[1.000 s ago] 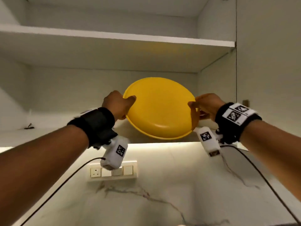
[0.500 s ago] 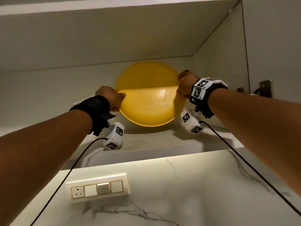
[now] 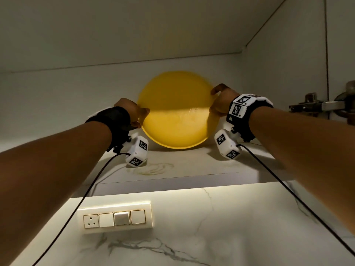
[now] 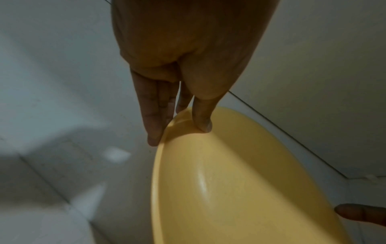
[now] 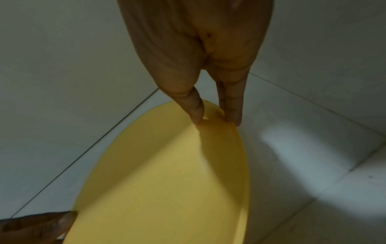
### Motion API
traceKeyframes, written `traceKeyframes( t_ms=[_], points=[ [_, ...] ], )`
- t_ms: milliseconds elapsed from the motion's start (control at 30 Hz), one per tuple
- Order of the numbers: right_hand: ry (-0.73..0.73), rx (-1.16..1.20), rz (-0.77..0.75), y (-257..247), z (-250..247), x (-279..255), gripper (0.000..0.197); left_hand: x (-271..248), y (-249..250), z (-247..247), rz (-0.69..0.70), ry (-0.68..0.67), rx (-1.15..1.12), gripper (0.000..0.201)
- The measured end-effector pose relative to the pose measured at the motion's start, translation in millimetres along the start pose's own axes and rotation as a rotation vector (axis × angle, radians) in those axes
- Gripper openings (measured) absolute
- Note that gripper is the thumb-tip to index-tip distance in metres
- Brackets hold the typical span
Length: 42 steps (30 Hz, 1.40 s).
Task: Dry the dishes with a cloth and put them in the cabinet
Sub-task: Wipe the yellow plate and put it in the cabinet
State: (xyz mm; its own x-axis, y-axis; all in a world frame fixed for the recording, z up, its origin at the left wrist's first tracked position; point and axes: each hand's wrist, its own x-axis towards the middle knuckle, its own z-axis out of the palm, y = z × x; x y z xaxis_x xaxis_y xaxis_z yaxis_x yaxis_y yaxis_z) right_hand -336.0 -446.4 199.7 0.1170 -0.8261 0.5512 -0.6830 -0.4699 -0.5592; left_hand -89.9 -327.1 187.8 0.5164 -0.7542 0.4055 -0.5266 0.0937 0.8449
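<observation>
A round yellow plate (image 3: pixel 175 110) stands tilted on its lower edge on the cabinet's bottom shelf (image 3: pixel 192 162), close to the back wall. My left hand (image 3: pixel 134 112) pinches its left rim, thumb on the near face and fingers behind, as the left wrist view shows on the plate (image 4: pixel 229 181). My right hand (image 3: pixel 221 101) pinches the right rim the same way; the right wrist view shows thumb and fingers either side of the plate (image 5: pixel 167 181). No cloth is in view.
The shelf above (image 3: pixel 134 25) forms a low ceiling over the plate. The cabinet's right wall (image 3: pixel 278 93) is close to my right hand, with a metal hinge (image 3: pixel 315 104) beyond. A switch panel (image 3: pixel 115 217) sits on the marble wall below. Cables hang from both wrists.
Both hands carried the plate from in front of the cabinet into the lower compartment, deeper toward the back wall. It now stands steeper with its lower edge on the shelf.
</observation>
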Motion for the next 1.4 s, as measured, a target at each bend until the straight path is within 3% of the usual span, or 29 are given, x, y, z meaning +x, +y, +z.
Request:
traceKeyframes(
  t_ms=[400,567,700,867,1100,1267,1400],
  points=[
    [-0.009,0.249,0.015,14.1,2.4,10.5,0.048,11.4,-4.4,7.6,0.005,-0.034,0.041,0.029],
    [0.007,0.125,-0.011,10.5,1.2,11.6,0.050,10.8,-7.0,6.9,0.001,-0.043,0.076,0.052],
    [0.025,0.015,-0.032,13.2,0.1,14.5,0.049,9.3,-7.4,7.3,-0.014,-0.072,0.085,0.056],
    [0.051,0.059,-0.018,17.3,-0.8,17.7,0.050,9.6,-7.9,7.2,-0.024,-0.078,0.104,0.059],
    [0.098,0.195,0.002,19.0,-3.0,13.5,0.055,5.0,-8.3,1.8,-0.043,-0.017,0.139,0.054],
    [0.137,0.226,0.004,7.9,-6.8,2.9,0.053,-2.6,-3.2,-3.7,-0.009,0.015,0.134,0.039],
    [0.147,0.244,-0.044,-5.4,-16.8,-13.2,0.053,-17.3,3.5,-16.2,0.050,-0.035,0.159,0.038]
  ],
)
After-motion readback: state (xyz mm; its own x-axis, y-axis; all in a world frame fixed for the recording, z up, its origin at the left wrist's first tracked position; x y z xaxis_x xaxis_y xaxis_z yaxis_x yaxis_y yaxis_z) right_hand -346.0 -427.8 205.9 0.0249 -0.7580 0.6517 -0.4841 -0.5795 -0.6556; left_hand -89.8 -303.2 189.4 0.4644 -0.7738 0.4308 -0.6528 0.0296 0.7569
